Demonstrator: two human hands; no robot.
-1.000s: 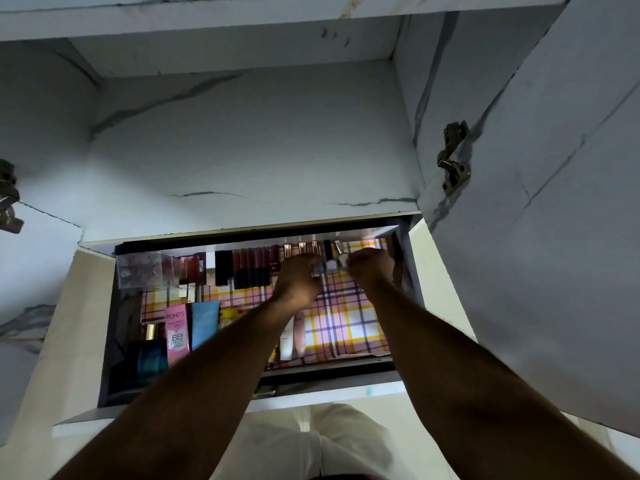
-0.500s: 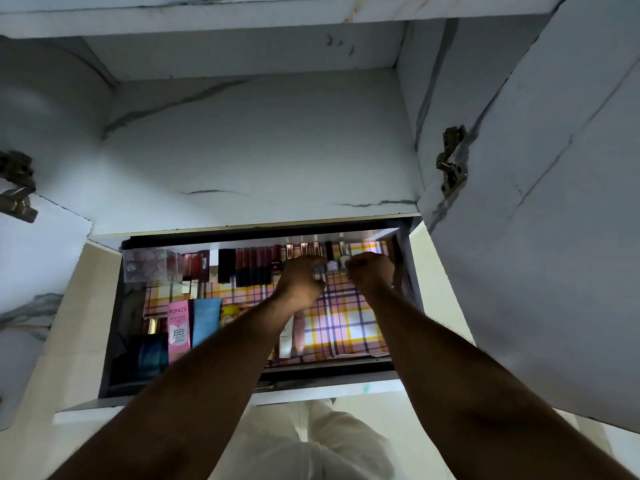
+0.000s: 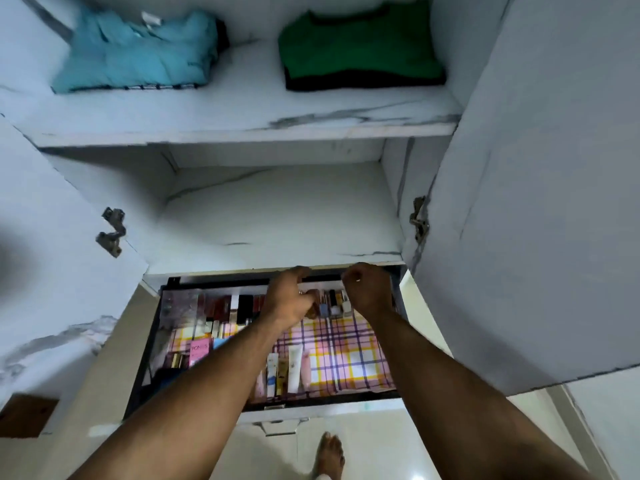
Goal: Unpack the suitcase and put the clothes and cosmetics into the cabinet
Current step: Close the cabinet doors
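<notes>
Since a second ago both hands are seen risen off the bottle row (image 3: 334, 304) at the drawer's (image 3: 398, 389) back. Left hand (image 3: 290, 298) is curled, its grip unclear; right hand (image 3: 367, 289) is fisted, empty. Clothes (image 3: 360, 46) lie shelved above the drawer; arranging appears nearly done.

Single head-worn wide-angle view, looking forward and down into an open cabinet (image 3: 311, 216) at close range. The pulled-out drawer (image 3: 346, 358) fills the centre toward 6 o'clock, an upper shelf (image 3: 242, 126) lies toward 12 o'clock, and both forearms enter from the bottom edge.
</notes>
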